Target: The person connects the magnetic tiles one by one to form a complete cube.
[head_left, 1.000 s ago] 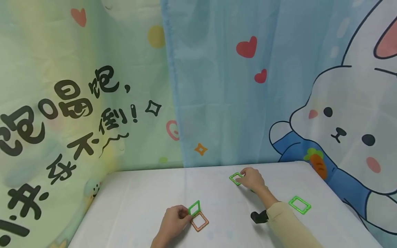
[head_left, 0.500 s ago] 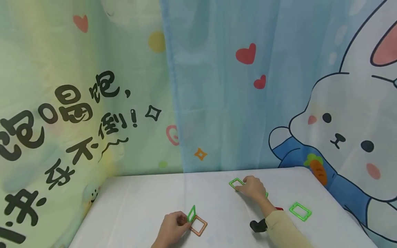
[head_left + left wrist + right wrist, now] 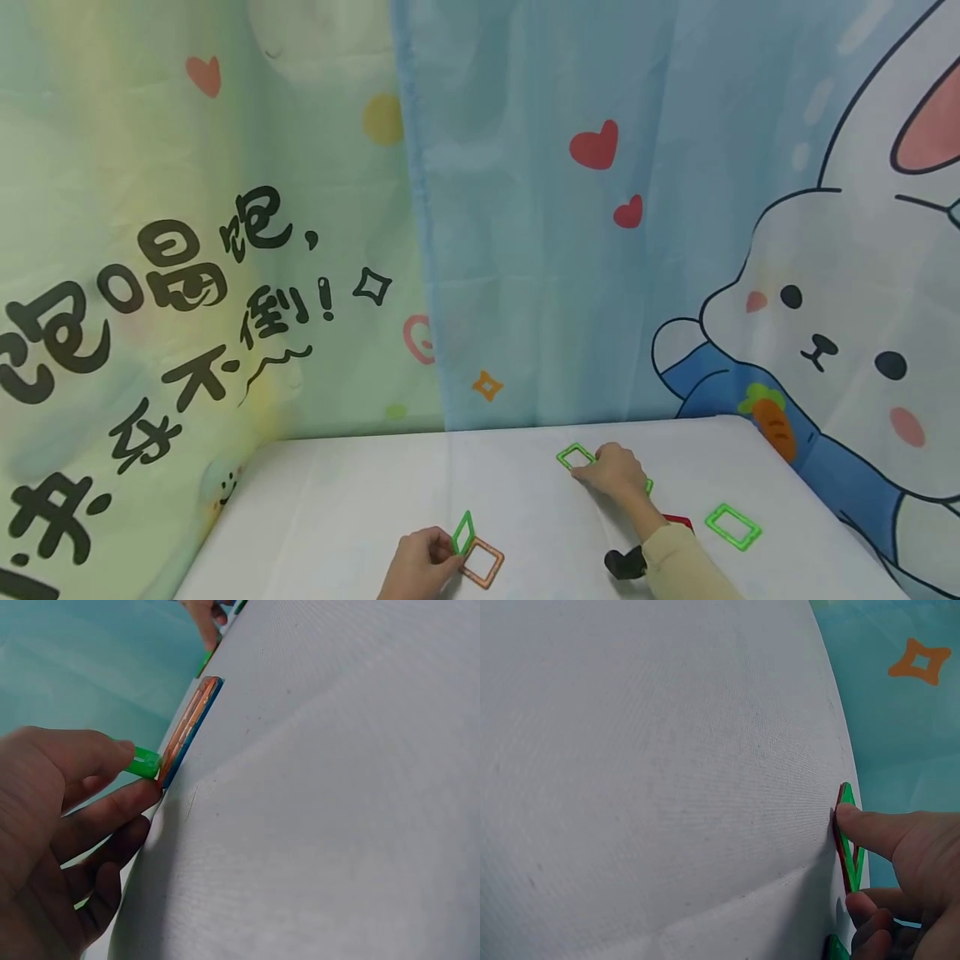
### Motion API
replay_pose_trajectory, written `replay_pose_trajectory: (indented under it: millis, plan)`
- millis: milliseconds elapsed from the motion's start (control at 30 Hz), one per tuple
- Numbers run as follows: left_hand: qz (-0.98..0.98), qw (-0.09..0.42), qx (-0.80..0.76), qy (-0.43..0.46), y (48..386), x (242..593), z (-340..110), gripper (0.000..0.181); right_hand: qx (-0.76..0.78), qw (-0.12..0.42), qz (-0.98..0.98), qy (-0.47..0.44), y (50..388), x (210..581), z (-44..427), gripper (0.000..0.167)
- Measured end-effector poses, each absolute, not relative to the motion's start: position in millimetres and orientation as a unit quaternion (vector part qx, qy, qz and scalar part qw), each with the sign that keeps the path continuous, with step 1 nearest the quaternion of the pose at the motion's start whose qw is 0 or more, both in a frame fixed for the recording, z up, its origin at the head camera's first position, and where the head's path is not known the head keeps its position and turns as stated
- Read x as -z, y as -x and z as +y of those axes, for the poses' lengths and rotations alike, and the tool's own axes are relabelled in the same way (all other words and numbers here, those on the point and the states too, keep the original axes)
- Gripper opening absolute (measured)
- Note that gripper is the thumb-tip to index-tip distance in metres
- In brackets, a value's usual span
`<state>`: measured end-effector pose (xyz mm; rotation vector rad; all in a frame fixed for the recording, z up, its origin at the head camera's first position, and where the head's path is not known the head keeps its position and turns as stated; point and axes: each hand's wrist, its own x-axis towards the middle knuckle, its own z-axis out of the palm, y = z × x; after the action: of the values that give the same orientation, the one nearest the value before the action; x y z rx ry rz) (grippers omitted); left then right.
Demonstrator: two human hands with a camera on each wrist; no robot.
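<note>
My left hand (image 3: 422,565) pinches a green square frame tile (image 3: 461,527) between thumb and index finger. That tile stands tilted up at the edge of an orange square frame tile (image 3: 495,571) lying on the white table. A blue layer (image 3: 196,727) shows under the orange tile in the left wrist view. At the table's far side my right hand (image 3: 618,473) holds another green frame tile (image 3: 566,450) flat, its thumb on one corner and a finger at another. The right wrist view shows a red layer (image 3: 839,825) beneath this green tile.
A green rectangular frame (image 3: 742,517) lies at the right of the table. Around the right forearm are a black object (image 3: 625,564), a partly hidden red piece (image 3: 678,521) and a bit of green piece (image 3: 649,486). A printed curtain (image 3: 525,292) hangs behind the table.
The green tile in my left hand has turned more edge-on beside the orange one. My right hand keeps hold of its tile. The head view has tilted up, so everything sits lower.
</note>
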<state>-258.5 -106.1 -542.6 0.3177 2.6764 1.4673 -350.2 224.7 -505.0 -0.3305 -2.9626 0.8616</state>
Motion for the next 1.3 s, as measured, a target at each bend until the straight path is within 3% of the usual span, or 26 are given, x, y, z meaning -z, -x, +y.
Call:
replay_pose_trajectory:
  millis: [367,700,1133,1300]
  plan:
    - [0.864,0.053,-0.484,-0.125,261.8,545.7,-110.3,0.010,-0.317,0.080,-0.939,0.107,348.4,515.3,218.2,0.056]
    - [0.865,0.055,-0.482,-0.127,259.7,544.7,-109.9,0.009,-0.424,0.167,-0.885,0.093,350.5,529.3,211.9,0.030]
    - [0.863,0.024,-0.486,-0.139,262.9,544.1,-109.0,0.009,-0.544,0.179,-0.815,0.085,347.3,529.5,196.3,0.021]
    - [0.863,0.031,-0.485,-0.137,259.2,544.0,-109.9,0.010,-0.549,0.159,-0.818,0.066,334.3,528.2,180.0,0.020]
